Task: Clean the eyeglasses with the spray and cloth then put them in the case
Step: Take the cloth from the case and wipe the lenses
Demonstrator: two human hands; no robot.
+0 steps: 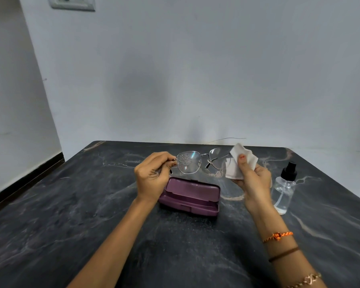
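Dark marble table point(71, 225) holds open purple case point(190, 197) at centre, spray bottle point(284, 188) upright to its right. Above case: left hand point(152, 177) pinches eyeglasses point(200, 162) at hinge, droplets on one lens; right hand point(253, 181) grips white cloth point(236, 163) against other lens.

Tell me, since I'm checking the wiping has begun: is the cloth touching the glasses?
Touching. The head view shows the cloth, held by the right hand, wrapped over the outer edge of the glasses' lens.

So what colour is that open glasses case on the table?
The case is a dull purple, inside and out, seen best in the head view.
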